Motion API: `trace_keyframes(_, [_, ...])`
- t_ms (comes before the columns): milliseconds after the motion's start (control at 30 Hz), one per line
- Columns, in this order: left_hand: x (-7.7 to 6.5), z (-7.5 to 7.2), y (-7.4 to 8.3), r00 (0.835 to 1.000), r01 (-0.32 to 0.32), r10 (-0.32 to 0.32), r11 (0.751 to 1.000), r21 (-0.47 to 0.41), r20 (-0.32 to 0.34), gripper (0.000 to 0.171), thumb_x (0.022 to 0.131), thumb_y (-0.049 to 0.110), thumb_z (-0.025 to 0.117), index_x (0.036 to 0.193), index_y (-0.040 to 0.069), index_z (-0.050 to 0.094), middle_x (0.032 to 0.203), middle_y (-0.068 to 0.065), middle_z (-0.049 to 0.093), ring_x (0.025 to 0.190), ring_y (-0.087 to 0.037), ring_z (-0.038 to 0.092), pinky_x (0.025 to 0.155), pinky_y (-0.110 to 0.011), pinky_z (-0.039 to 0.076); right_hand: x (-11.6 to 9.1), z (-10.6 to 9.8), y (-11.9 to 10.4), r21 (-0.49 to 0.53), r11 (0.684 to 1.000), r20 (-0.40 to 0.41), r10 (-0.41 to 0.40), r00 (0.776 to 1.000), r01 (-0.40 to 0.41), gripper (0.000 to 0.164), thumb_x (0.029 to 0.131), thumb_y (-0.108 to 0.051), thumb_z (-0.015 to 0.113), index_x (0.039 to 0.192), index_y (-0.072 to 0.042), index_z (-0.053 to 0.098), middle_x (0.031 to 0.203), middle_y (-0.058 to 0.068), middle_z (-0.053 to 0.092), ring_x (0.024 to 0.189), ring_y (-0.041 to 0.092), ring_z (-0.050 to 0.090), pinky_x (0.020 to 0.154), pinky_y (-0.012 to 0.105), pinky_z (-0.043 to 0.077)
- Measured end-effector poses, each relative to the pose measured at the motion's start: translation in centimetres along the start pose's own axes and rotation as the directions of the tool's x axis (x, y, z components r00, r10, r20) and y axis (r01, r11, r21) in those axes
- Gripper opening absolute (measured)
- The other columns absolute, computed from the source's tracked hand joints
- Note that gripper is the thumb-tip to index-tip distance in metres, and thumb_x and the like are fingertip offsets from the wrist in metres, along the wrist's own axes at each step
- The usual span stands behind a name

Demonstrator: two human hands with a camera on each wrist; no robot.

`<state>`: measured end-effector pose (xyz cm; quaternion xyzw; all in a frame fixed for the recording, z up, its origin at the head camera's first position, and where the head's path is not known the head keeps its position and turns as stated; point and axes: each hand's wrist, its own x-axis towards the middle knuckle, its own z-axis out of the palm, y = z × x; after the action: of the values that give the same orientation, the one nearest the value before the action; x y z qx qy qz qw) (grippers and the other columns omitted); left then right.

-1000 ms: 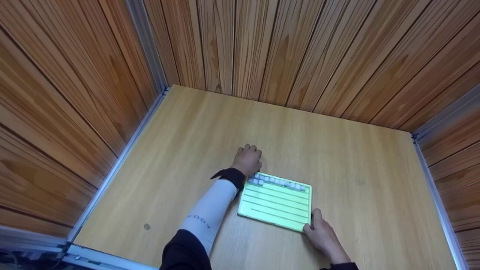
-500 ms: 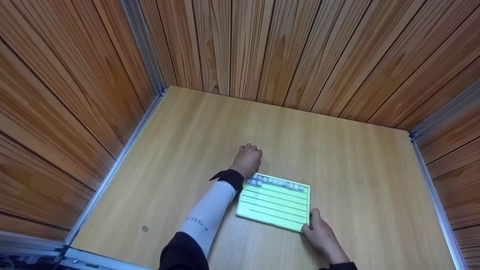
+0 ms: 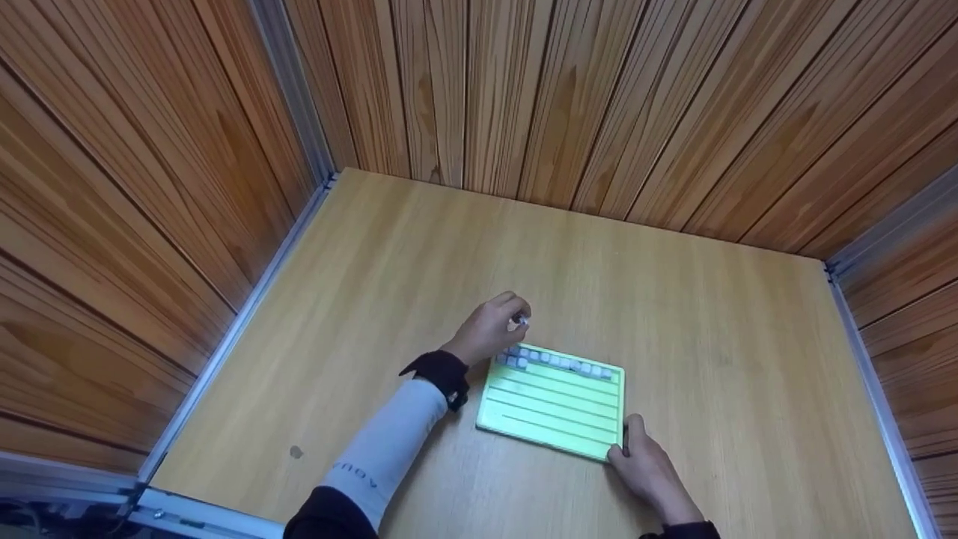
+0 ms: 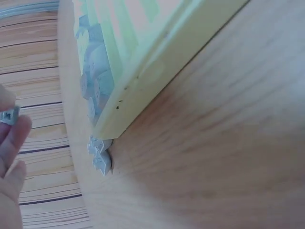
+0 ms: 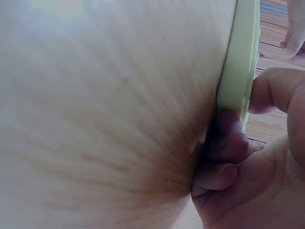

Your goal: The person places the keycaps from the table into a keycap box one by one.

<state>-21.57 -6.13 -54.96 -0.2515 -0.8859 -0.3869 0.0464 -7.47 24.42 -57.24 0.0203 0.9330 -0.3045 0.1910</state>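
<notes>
A light green tray (image 3: 550, 419) with raised ridges lies on the wooden table. Whitish-grey keycaps (image 3: 557, 361) fill its far row, and a few more start the second row at the left. Just beyond the tray's far left corner, my left hand (image 3: 486, 329) pinches one small keycap (image 4: 8, 115) between thumb and fingers. It is raised, and its underside shows in the left wrist view. My right hand (image 3: 647, 468) grips the tray's near right corner; in the right wrist view the thumb (image 5: 274, 90) is on the rim, with curled fingers (image 5: 221, 164) against the side.
A couple of loose keycaps (image 4: 100, 155) lie on the table (image 3: 359, 284) against the tray's far left corner, hidden behind the hand in the head view. Wood-plank walls (image 3: 516, 97) with metal edging bound the table. A dark spot (image 3: 296, 452) marks its near left.
My left hand has turned and lifted a little, so the pinched keycap now shows; its forearm has swung left. My right hand and the tray stay in place.
</notes>
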Motion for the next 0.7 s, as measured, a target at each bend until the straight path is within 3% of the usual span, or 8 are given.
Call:
trace_keyframes(167, [-1.3,-0.2,0.2,1.0,-0.022,0.022,0.995,-0.097,0.0,0.024,0.093,0.003,0.066,0.116,0.009,0.062,0.113,-0.003,0.061,0.106,-0.019,0.063,0.09,-0.027,0.054,-0.2,0.0,0.1,-0.014,1.0,-0.008,-0.013,1.0,0.013,0.029,0.092,-0.01,0.057,0.114,-0.003,0.04,0.076,0.001,0.038,0.068,0.019,0.043,0.056,0.03,0.03])
trace_keyframes(400, [-1.9,-0.5,0.0,0.999,0.026,-0.022,0.988,-0.151,0.028,0.04,0.095,0.002,0.064,0.135,0.009,0.063,0.118,-0.005,0.06,0.107,-0.015,0.059,0.093,-0.039,0.054,0.0,-0.3,0.0,-0.021,1.0,-0.006,-0.022,1.0,0.022,0.03,0.093,-0.012,0.057,0.116,-0.003,0.04,0.078,0.002,0.041,0.07,0.021,0.045,0.057,0.031,0.031])
trace_keyframes(600, [-2.2,-0.5,-0.1,1.0,0.02,-0.016,0.987,-0.16,0.025,0.026,0.097,0.003,0.063,0.121,0.006,0.07,0.116,-0.003,0.058,0.104,-0.018,0.061,0.09,-0.04,0.055,0.1,-0.2,0.0,-0.016,0.999,-0.004,-0.04,0.999,0.04,0.029,0.092,-0.01,0.056,0.114,-0.002,0.039,0.075,0.001,0.037,0.065,0.019,0.041,0.055,0.03,0.03])
trace_keyframes(700, [-2.4,-0.5,-0.1,0.999,0.041,-0.037,0.989,-0.144,0.033,0.021,0.097,0.005,0.064,0.116,0.009,0.071,0.115,0.001,0.058,0.105,-0.014,0.06,0.091,-0.036,0.055,0.0,0.0,-0.1,-0.016,0.999,0.0,-0.03,1.0,0.03,0.029,0.091,-0.01,0.056,0.114,-0.002,0.039,0.076,0.001,0.037,0.067,0.02,0.042,0.056,0.03,0.03])
